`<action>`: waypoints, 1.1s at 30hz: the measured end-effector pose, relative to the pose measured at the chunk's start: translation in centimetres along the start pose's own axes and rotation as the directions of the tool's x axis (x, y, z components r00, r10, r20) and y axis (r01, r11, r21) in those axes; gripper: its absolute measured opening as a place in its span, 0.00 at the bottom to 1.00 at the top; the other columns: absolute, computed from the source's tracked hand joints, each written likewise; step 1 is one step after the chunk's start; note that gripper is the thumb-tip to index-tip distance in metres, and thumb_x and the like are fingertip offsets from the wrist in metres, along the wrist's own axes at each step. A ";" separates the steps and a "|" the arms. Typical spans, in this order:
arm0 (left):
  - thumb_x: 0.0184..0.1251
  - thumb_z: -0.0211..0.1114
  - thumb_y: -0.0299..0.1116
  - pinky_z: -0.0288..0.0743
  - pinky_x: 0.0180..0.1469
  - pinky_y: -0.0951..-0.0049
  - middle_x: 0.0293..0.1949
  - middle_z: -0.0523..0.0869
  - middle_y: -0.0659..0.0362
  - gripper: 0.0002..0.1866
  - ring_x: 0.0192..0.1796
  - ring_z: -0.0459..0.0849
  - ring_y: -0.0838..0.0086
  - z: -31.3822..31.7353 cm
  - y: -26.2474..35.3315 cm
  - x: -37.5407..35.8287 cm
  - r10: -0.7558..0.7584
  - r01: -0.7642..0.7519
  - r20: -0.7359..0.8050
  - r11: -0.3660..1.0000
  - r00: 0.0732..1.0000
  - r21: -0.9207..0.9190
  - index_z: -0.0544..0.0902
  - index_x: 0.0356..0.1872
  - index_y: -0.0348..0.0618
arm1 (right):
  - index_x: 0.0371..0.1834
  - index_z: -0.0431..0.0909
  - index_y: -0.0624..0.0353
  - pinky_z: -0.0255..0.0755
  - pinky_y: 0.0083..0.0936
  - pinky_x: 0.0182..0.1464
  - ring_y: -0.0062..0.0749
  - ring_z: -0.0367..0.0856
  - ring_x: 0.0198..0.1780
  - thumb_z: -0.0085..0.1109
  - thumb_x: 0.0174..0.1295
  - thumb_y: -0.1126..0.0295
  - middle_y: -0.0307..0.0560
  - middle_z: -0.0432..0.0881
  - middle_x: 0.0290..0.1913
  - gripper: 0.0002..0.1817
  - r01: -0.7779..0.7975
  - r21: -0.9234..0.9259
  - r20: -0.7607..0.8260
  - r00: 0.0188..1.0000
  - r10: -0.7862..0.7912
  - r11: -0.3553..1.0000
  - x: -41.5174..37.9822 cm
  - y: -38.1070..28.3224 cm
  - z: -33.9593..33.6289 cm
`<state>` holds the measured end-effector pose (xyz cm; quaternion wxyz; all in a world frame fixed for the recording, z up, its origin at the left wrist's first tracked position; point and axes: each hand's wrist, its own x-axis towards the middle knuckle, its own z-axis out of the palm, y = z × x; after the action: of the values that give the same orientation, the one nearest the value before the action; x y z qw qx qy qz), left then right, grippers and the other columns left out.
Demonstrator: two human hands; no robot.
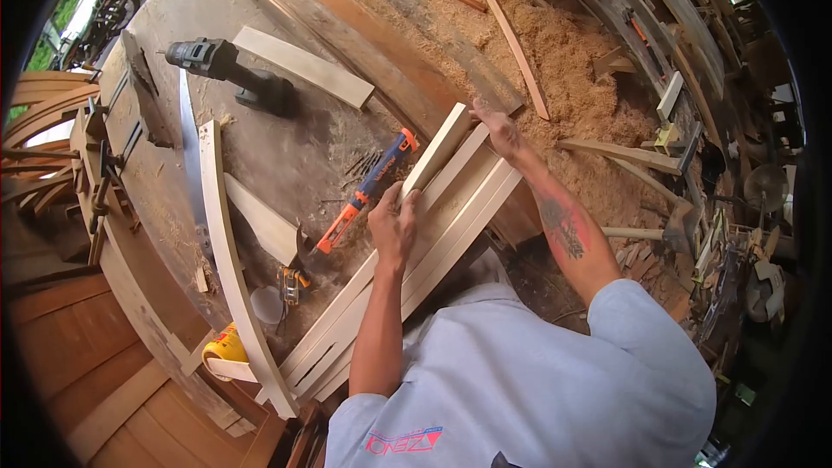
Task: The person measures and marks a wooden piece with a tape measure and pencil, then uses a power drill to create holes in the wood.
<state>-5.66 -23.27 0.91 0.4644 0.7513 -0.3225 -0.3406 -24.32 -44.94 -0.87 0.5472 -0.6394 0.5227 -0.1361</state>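
Pale wooden boards (464, 212) lie diagonally in front of my body as a long, narrow bundle or frame. A pale wooden strip (438, 149) stands out along its far edge. My left hand (394, 224) is closed on the near end of this strip, thumb and fingers at its sides. My right hand (500, 132) is at the far end of the boards, its fingers bent around the strip ends; its fingertips are partly hidden. Just left of my left hand lies an orange and blue caulking-gun-like tool (368, 191).
A cordless drill (230, 74), a loose board (303, 67), a handsaw (191, 156) and a tape measure (293, 284) lie on the workbench (286, 143). A curved wooden piece (227, 225) crosses the left side, near a yellow container (227, 345). Sawdust (563, 61) covers the ground beyond.
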 end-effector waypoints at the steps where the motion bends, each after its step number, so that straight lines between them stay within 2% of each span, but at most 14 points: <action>1: 0.69 0.71 0.35 0.80 0.50 0.68 0.41 0.92 0.45 0.18 0.43 0.90 0.66 0.1 -0.1 0.0 -0.011 0.011 -0.006 1.000 1.000 -0.021 0.86 0.54 0.34 | 0.66 0.75 0.76 0.58 0.36 0.76 0.52 0.69 0.75 0.37 0.70 0.26 0.70 0.76 0.68 0.54 0.014 -0.001 -0.031 0.999 -0.014 1.000 0.0 0.1 0.1; 6: 0.67 0.73 0.33 0.79 0.53 0.68 0.44 0.91 0.44 0.18 0.46 0.90 0.63 0.2 -0.7 -0.2 -0.072 0.071 -0.012 0.994 0.997 -0.078 0.86 0.53 0.32 | 0.61 0.78 0.75 0.64 0.34 0.71 0.52 0.76 0.69 0.37 0.74 0.32 0.69 0.82 0.61 0.48 0.009 0.008 -0.062 0.998 -0.008 1.000 0.0 -0.2 0.1; 8: 0.68 0.73 0.32 0.78 0.49 0.73 0.42 0.91 0.52 0.19 0.42 0.85 0.76 0.0 -0.3 -0.2 -0.074 0.074 0.015 0.997 0.997 -0.029 0.85 0.55 0.31 | 0.60 0.79 0.75 0.67 0.33 0.69 0.50 0.78 0.66 0.38 0.76 0.35 0.68 0.83 0.60 0.45 -0.003 -0.024 -0.086 0.996 0.001 1.000 -0.9 -1.7 0.4; 9: 0.66 0.73 0.32 0.80 0.51 0.65 0.43 0.90 0.43 0.17 0.45 0.90 0.56 0.3 -0.3 -0.4 -0.052 0.053 -0.025 0.999 0.998 0.004 0.87 0.51 0.33 | 0.60 0.79 0.75 0.67 0.32 0.69 0.49 0.79 0.66 0.39 0.76 0.36 0.67 0.83 0.60 0.44 -0.012 0.006 -0.077 0.997 0.012 1.000 -0.8 -1.4 0.3; 12: 0.63 0.74 0.30 0.81 0.49 0.63 0.41 0.89 0.44 0.15 0.42 0.89 0.54 0.3 0.1 -0.5 0.033 -0.031 -0.020 0.997 0.999 0.065 0.86 0.49 0.35 | 0.58 0.81 0.74 0.70 0.30 0.65 0.46 0.82 0.61 0.39 0.78 0.39 0.63 0.86 0.55 0.41 -0.002 -0.005 -0.125 0.992 0.002 1.000 -0.8 -1.0 0.4; 14: 0.61 0.75 0.27 0.81 0.47 0.63 0.40 0.89 0.45 0.15 0.41 0.88 0.54 0.5 -0.2 -0.5 0.078 -0.076 -0.039 0.996 0.996 0.050 0.86 0.48 0.36 | 0.54 0.82 0.72 0.72 0.30 0.60 0.42 0.84 0.54 0.39 0.79 0.43 0.59 0.88 0.49 0.37 -0.069 0.147 -0.098 0.992 0.084 0.987 -0.8 -0.6 0.3; 15: 0.61 0.75 0.26 0.81 0.47 0.63 0.40 0.89 0.45 0.15 0.41 0.89 0.55 0.4 0.0 -0.5 0.090 -0.087 -0.041 0.994 0.995 0.067 0.86 0.48 0.36 | 0.43 0.82 0.69 0.72 0.28 0.51 0.32 0.80 0.43 0.41 0.79 0.46 0.50 0.85 0.36 0.33 0.022 0.113 -0.172 0.985 -0.002 0.993 -0.9 -1.1 0.8; 16: 0.60 0.75 0.25 0.81 0.47 0.64 0.41 0.89 0.46 0.15 0.42 0.89 0.55 0.4 0.1 -0.5 0.103 -0.099 -0.040 0.991 0.994 0.084 0.87 0.48 0.36 | 0.43 0.82 0.69 0.72 0.28 0.51 0.32 0.80 0.43 0.41 0.79 0.46 0.50 0.85 0.36 0.33 0.010 0.115 -0.173 0.985 0.010 0.993 -0.8 -1.2 0.7; 18: 0.60 0.75 0.24 0.81 0.47 0.64 0.41 0.89 0.46 0.15 0.42 0.89 0.56 0.5 -0.3 -0.7 0.063 -0.061 -0.029 0.996 0.998 0.060 0.87 0.49 0.36 | 0.36 0.78 0.67 0.68 0.26 0.44 0.24 0.71 0.37 0.45 0.79 0.48 0.43 0.75 0.28 0.29 0.003 0.018 -0.122 0.993 -0.001 1.000 -0.8 -1.1 0.4; 19: 0.60 0.75 0.24 0.81 0.47 0.65 0.42 0.90 0.47 0.15 0.42 0.89 0.57 0.6 -0.4 -0.8 0.030 -0.029 -0.027 0.999 0.999 0.035 0.87 0.49 0.36 | 0.31 0.74 0.66 0.63 0.26 0.36 0.20 0.63 0.32 0.48 0.78 0.50 0.38 0.66 0.24 0.27 -0.007 0.064 -0.141 0.990 0.016 0.998 -0.7 -1.3 0.6; 22: 0.61 0.74 0.24 0.81 0.48 0.66 0.42 0.90 0.48 0.15 0.43 0.89 0.61 0.4 0.3 -0.7 -0.003 0.004 -0.017 0.998 1.000 0.064 0.87 0.50 0.36 | 0.31 0.75 0.66 0.63 0.27 0.33 0.20 0.63 0.30 0.49 0.78 0.50 0.38 0.66 0.23 0.27 0.000 0.029 -0.138 0.990 0.004 1.000 -0.7 -1.7 0.7; 26: 0.62 0.74 0.23 0.81 0.48 0.67 0.42 0.89 0.49 0.15 0.43 0.89 0.62 0.4 0.4 -0.8 -0.009 0.008 0.007 0.995 1.000 0.097 0.87 0.51 0.35 | 0.34 0.78 0.66 0.67 0.31 0.34 0.23 0.66 0.29 0.51 0.75 0.49 0.49 0.71 0.22 0.26 -0.040 0.090 -0.140 0.989 0.053 0.995 -0.7 -1.1 0.7; 27: 0.62 0.73 0.23 0.81 0.48 0.67 0.42 0.89 0.48 0.15 0.43 0.89 0.62 0.4 0.4 -0.9 0.005 -0.005 -0.001 0.995 1.000 0.105 0.86 0.51 0.35 | 0.39 0.81 0.65 0.69 0.32 0.35 0.25 0.71 0.30 0.53 0.73 0.50 0.54 0.73 0.23 0.24 -0.096 0.062 -0.144 0.984 0.104 0.993 -0.8 -1.4 0.6; 33: 0.61 0.73 0.21 0.80 0.47 0.67 0.42 0.89 0.47 0.16 0.44 0.88 0.60 0.4 0.1 -1.0 0.140 -0.136 -0.003 0.966 0.990 0.219 0.86 0.51 0.35 | 0.44 0.83 0.64 0.73 0.31 0.37 0.29 0.78 0.31 0.52 0.72 0.52 0.57 0.80 0.27 0.23 -0.023 0.173 -0.164 0.985 0.052 0.985 -0.9 -1.1 0.8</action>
<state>-6.54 -22.70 1.08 0.4046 0.7764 -0.4053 -0.2630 -23.53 -43.92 0.16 0.5562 -0.5665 0.5656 -0.2232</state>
